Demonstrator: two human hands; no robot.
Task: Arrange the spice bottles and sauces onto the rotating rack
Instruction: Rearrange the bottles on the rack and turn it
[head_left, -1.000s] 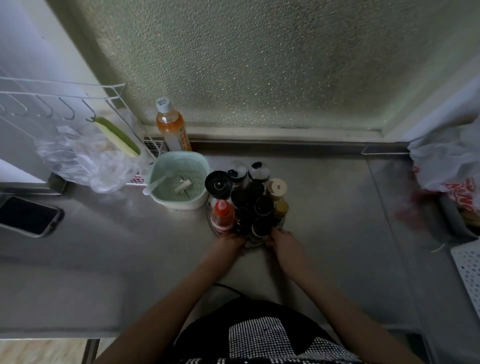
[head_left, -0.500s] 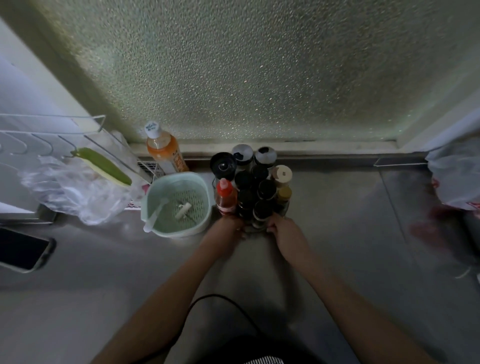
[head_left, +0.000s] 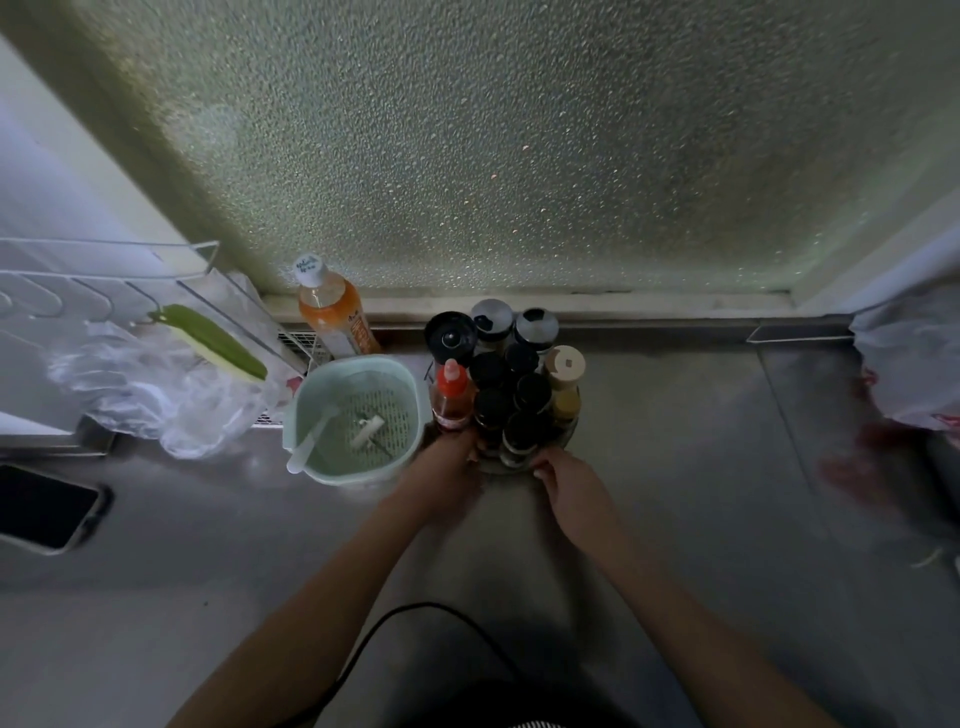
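Note:
The round rotating rack (head_left: 569, 434) stands on the steel counter close to the back wall, packed with several bottles. A red sauce bottle (head_left: 451, 397) sits at its left front, dark-capped bottles (head_left: 524, 395) fill the middle, a beige-capped jar (head_left: 565, 366) is on the right, and silver-lidded shakers (head_left: 491, 318) stand at the back. My left hand (head_left: 451, 465) grips the rack's front left rim. My right hand (head_left: 569, 480) holds the front right rim. The rack's base is mostly hidden by bottles and hands.
A pale green strainer basket (head_left: 356, 418) with a white spoon touches the rack's left side. An orange drink bottle (head_left: 332, 312) stands behind it. A wire rack (head_left: 104, 270), plastic bag (head_left: 156, 395) and phone (head_left: 47, 506) lie left. White bags (head_left: 914, 364) sit right.
Both hands have pushed the loaded rack away from me towards the back wall, beside the green basket. My view has tilted up along with it.

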